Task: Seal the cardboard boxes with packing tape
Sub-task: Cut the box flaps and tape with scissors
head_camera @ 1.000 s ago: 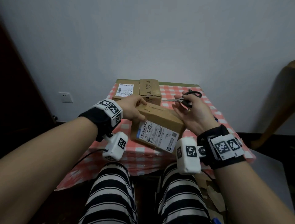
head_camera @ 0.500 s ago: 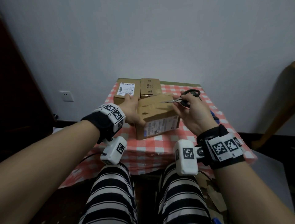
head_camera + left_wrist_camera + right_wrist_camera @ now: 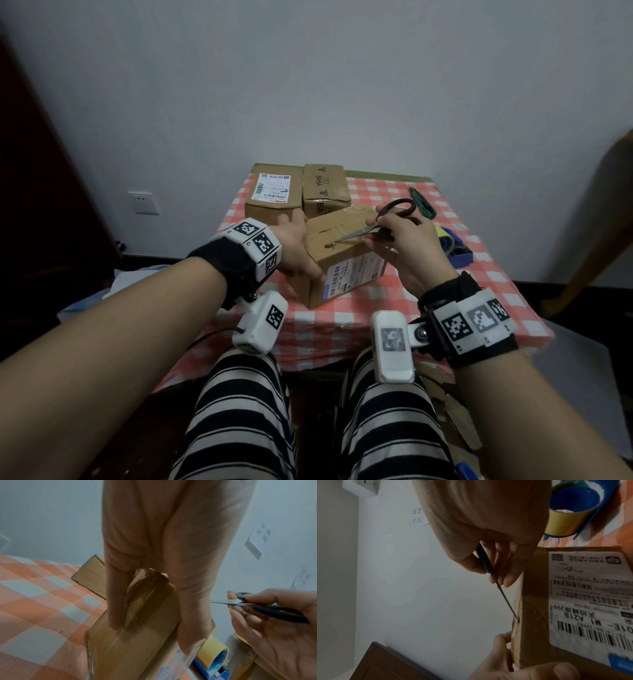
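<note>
The box (image 3: 342,246) sits on the checked table (image 3: 479,274) in front of two more boxes (image 3: 298,192). The left hand (image 3: 294,250) grips its side. The right hand (image 3: 404,246) grips scissors (image 3: 380,226), their tip touching the box top.

Two boxes (image 3: 297,192) block the table's (image 3: 383,301) far left; bare cloth lies at the near edge.

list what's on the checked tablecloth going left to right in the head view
box with the white shipping label → BAHA box → near box gripped by the left hand → scissors in the right hand → green tool → blue tape dispenser
</note>
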